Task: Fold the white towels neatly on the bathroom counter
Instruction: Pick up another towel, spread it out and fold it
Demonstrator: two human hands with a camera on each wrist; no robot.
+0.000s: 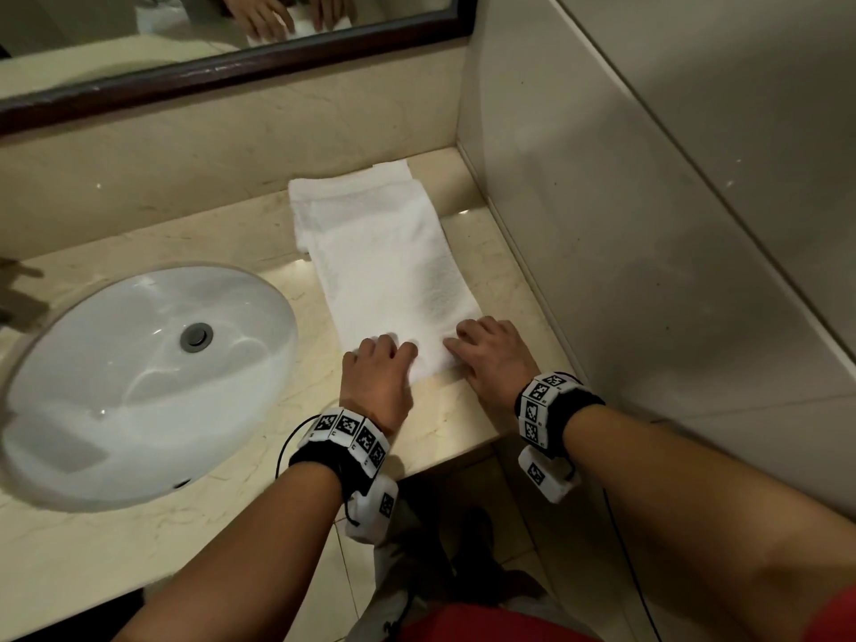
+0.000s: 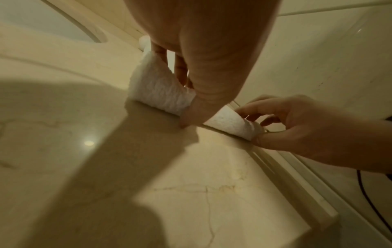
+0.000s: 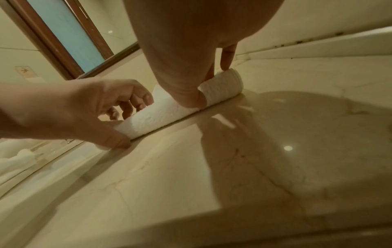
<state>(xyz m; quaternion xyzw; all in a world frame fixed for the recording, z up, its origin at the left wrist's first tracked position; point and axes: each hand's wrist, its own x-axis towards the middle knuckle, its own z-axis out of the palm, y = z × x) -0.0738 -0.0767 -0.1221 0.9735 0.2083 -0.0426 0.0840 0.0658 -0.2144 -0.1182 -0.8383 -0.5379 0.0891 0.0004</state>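
A white towel (image 1: 393, 257) lies folded into a long strip on the beige marble counter (image 1: 222, 243), running from the back wall toward me. Its near end is curled up into a low roll (image 3: 161, 115). My left hand (image 1: 384, 359) grips the left part of that rolled end, thumb at the counter and fingers curled over the top (image 2: 180, 70). My right hand (image 1: 481, 349) pinches the right part the same way, thumb low (image 3: 195, 100) and fingers on top. In the left wrist view the roll (image 2: 157, 87) shows on both sides of my left thumb.
A white oval sink (image 1: 153, 377) with a grey drain sits in the counter left of the towel. A dark-framed mirror (image 1: 231, 71) runs along the back wall. A tiled side wall (image 1: 648, 224) rises just right of the towel. The counter's front edge is under my wrists.
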